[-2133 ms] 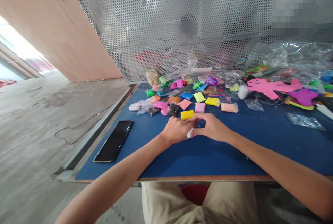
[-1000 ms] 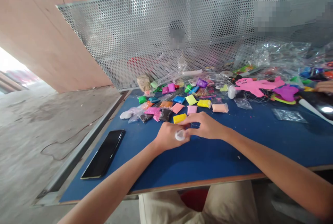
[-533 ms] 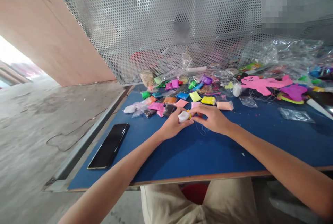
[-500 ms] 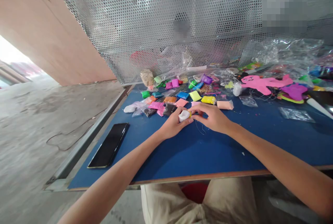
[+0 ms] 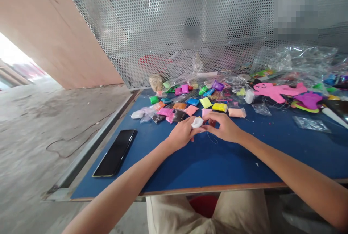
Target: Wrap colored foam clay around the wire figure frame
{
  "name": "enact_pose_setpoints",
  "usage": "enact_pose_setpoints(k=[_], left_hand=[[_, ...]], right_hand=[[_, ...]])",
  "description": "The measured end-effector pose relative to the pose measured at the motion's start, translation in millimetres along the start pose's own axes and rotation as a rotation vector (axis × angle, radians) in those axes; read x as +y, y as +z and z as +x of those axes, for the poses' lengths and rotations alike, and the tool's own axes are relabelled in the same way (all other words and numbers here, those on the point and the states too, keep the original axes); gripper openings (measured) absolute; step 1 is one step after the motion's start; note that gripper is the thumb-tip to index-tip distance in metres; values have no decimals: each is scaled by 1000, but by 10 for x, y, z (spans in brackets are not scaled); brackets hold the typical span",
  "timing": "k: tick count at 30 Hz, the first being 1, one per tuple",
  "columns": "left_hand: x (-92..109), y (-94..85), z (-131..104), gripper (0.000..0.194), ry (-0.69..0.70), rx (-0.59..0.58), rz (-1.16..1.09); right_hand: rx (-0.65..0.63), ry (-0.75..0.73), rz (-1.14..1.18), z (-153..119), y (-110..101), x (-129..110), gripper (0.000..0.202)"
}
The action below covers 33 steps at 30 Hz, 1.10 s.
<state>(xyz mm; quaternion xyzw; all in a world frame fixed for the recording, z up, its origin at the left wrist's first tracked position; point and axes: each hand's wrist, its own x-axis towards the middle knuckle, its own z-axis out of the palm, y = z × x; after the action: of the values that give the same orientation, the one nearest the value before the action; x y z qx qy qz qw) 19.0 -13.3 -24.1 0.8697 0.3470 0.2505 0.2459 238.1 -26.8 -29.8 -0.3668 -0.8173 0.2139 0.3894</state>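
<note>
A small white lump of what looks like modelling clay (image 5: 197,122), with a bit of yellow at its top edge, is held over the blue table. My left hand (image 5: 181,132) is closed around it from the left, thumb along the near side. From the right, my right hand (image 5: 223,127) meets it with bent fingers and thumb pinched at its edge; the fingertips are partly hidden. A thin thread-like strand (image 5: 213,138) curls on the table below my right hand. Just beyond lie a black packet (image 5: 179,116), a salmon packet (image 5: 191,109) and a pale pink packet (image 5: 206,112).
A phone (image 5: 115,153) lies at the left of the blue table (image 5: 201,168). Several coloured packets, including a yellow one (image 5: 220,107), spread along the back. Pink cut-out figure (image 5: 280,91) and clear plastic bags (image 5: 301,58) lie right. A perforated metal panel (image 5: 163,20) stands behind.
The white lump has tilted and shifted slightly right and down in the view, with less yellow showing. Both hands moved with it, and the whole view shifted slightly.
</note>
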Motion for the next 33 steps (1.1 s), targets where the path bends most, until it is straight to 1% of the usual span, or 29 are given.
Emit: enact_pose_setpoints(k=[2,4,7,9,11,14,17,19,21,24,26,28,29,31,33], left_hand=[[67,24,-28,40,-8,-1,-153],[118,62,-40,45,-17,-6,-369],[127,135,-22,54,-109,-51,-682],[89,183,6,58,-178,-53,-790],[41,223,34,60,-215,-30,-871],[-2,247,67,57,-276,-3,-1030],[3,219,89,46,-378,-50,-1200],[18,193,95,39,-417,-64,-1250],[27,180,98,34,-406,-17,-1235],[24,184,98,33,-385,41,-1223],[11,187,100,34,-401,48,-1246],[-6,184,101,34,-414,56,-1252],[-14,182,101,35,-408,58,-1243],[-27,182,100,38,-376,44,-1207],[-30,191,95,42,-330,12,-1161]], right_hand=[[14,29,27,-4,11,-23,26],[47,29,8,-5,14,-36,27],[102,-13,-48,-8,16,-21,25],[108,-26,-72,-10,25,1,24],[90,-18,-84,-11,37,15,23],[94,-35,-97,-6,30,6,20],[128,-85,-74,3,-32,-21,17],[153,-84,-50,7,-92,-26,17],[165,-72,-50,6,-146,-7,18],[153,-65,-81,1,-184,57,15],[137,-50,-95,0,-183,101,29],[97,-40,-102,4,-170,127,42],[66,-39,-109,7,-162,134,46],[-3,-51,-124,15,-144,138,48],[-36,-79,-139,21,-126,141,44]])
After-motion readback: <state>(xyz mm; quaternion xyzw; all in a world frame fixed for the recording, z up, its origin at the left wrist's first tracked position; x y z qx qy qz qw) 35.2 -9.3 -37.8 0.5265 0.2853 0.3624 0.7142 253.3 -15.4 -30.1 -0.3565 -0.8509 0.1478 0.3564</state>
